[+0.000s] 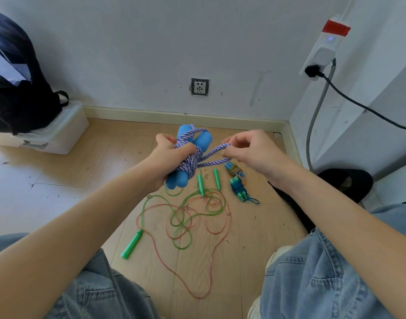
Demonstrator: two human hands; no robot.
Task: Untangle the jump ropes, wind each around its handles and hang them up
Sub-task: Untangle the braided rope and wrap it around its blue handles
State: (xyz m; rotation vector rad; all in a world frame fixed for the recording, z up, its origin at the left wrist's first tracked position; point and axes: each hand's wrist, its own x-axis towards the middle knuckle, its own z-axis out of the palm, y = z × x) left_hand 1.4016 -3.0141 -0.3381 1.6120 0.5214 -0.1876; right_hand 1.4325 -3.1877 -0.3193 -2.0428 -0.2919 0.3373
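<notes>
My left hand (168,155) grips a pair of blue foam handles (203,140) with a purple-and-white braided rope (191,163) wound around them. A loose loop of that rope (217,150) runs to my right hand (248,149), which pinches its end. Below on the floor lies a tangle of thin green and pink ropes (192,217) with green handles (131,244), two of them (200,184) side by side near the bundle. Two small wound rope bundles lie to the right, one teal (237,188) and one blue with brownish cord (231,169).
The floor is brown cardboard (255,238) against a white wall with a socket (199,86). A black backpack (20,93) rests on a white plastic box (59,132) at left. A power strip (324,49) and black cable hang at right; a dark shoe (349,183) is beside my right knee.
</notes>
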